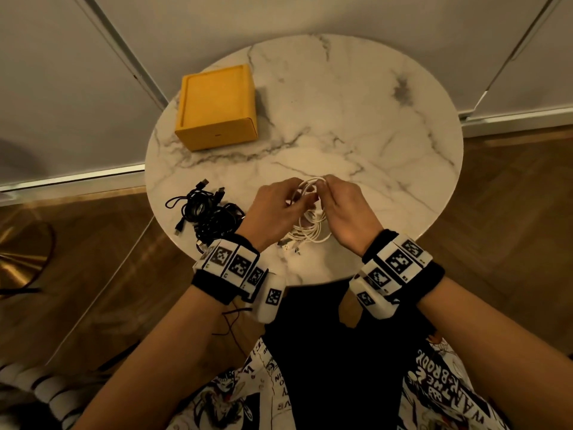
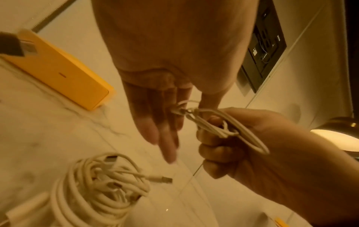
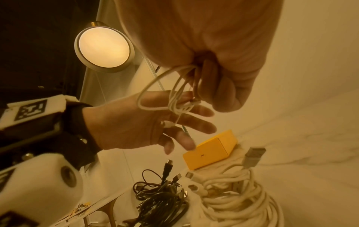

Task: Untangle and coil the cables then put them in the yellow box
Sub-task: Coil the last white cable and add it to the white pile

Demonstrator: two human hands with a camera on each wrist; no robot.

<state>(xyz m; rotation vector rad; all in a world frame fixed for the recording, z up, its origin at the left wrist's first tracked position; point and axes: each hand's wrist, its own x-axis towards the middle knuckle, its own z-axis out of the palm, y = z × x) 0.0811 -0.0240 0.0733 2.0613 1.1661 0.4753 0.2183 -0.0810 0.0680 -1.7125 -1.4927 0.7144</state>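
Observation:
Both hands hold a small coil of white cable (image 1: 311, 185) above the near part of the round marble table (image 1: 356, 119). My right hand (image 1: 328, 189) grips the loops (image 2: 223, 127) in curled fingers. My left hand (image 1: 294, 198) pinches a strand at the coil's end (image 2: 180, 109) with its other fingers (image 2: 167, 138) straight. Under the hands lies a pile of white cables (image 1: 310, 232), also seen in the wrist views (image 3: 233, 198). A tangle of black cables (image 1: 207, 212) sits at the table's left edge. The yellow box (image 1: 217, 103) stands at the far left.
The table's near edge is just under my wrists, and some black cable ends reach over its left rim. A lit round lamp (image 3: 104, 46) stands off the table. A gold stool base (image 1: 21, 252) is on the wood floor at the left.

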